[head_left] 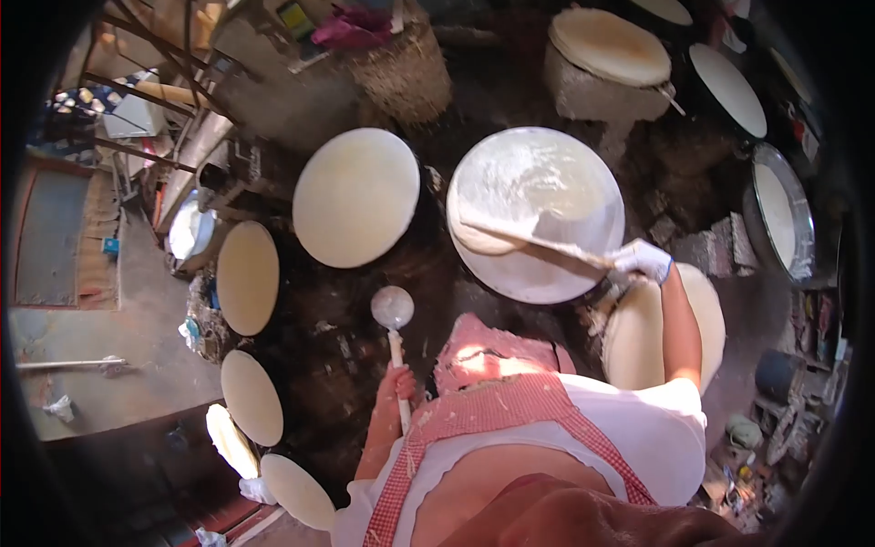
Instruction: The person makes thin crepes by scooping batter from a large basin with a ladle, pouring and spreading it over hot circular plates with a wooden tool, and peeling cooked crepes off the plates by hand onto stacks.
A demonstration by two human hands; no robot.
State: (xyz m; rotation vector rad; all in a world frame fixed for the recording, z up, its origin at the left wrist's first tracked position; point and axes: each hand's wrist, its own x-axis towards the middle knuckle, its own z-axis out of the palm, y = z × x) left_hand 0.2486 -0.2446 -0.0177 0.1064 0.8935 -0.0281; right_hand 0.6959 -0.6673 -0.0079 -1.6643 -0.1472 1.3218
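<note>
My right hand (643, 261), in a white glove, is closed round the end of a long, flat wooden spreader (547, 244). The blade lies across a large round griddle (538, 284) in front of me. Wet, whitish batter (538, 178) covers much of the griddle, with a thicker pale patch by the spreader's far end. Bare and wrapped round a pale handle, my left hand (397, 387) holds a ladle (392, 308) upright near my apron. The ladle's round bowl is whitish and stands apart from the griddle.
Left of the griddle is another round pan with a pale sheet (355, 198). Several pale discs (248, 278) curve round my left side. A stack of flatbreads (629, 342) lies beneath my right forearm; another stack (609, 46) tops a block. A rimmed pan (777, 210) stands far right.
</note>
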